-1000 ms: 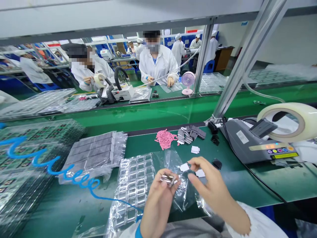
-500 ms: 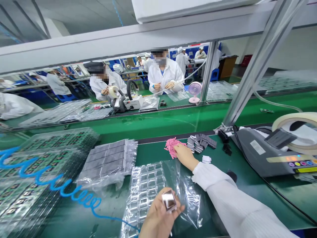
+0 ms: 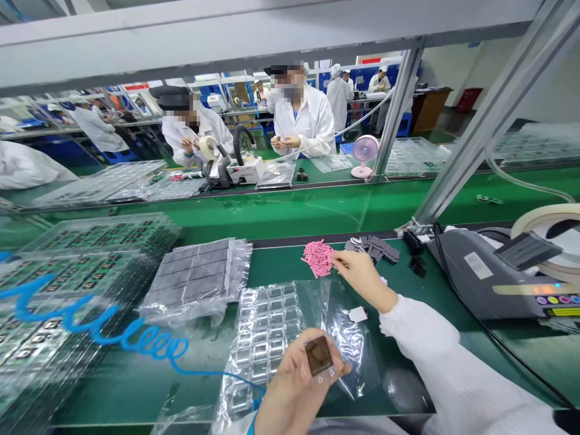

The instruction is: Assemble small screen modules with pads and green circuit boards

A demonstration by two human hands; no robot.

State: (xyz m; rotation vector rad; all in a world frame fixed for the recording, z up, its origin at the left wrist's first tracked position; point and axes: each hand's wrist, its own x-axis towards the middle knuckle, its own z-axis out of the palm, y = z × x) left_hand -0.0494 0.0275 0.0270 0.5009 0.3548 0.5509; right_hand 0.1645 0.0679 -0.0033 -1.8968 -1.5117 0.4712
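At a green-matted assembly bench, seen from my head camera: my left hand pinches a small square component with a dark, glossy face, holding it up tilted above the near edge of a clear plastic blister tray whose pockets lie in rows on the mat. My right hand reaches forward across the bench, fingertips closed narrowly at the edge of a heap of small pink strips; whether a strip is already between them I cannot tell. Just right of the pink heap lies a scatter of dark, striped pieces. A small white tab sits on the crinkled clear bag beneath my right forearm. To the left, a bag of grey parts rests beside stacked trays of circuit boards, with a blue coiled hose trailing over them. At far right stands a grey tape dispenser carrying a large roll of tape. Across the green conveyor, co-workers in white coats sit at the opposite bench, a pink desk fan beside them.
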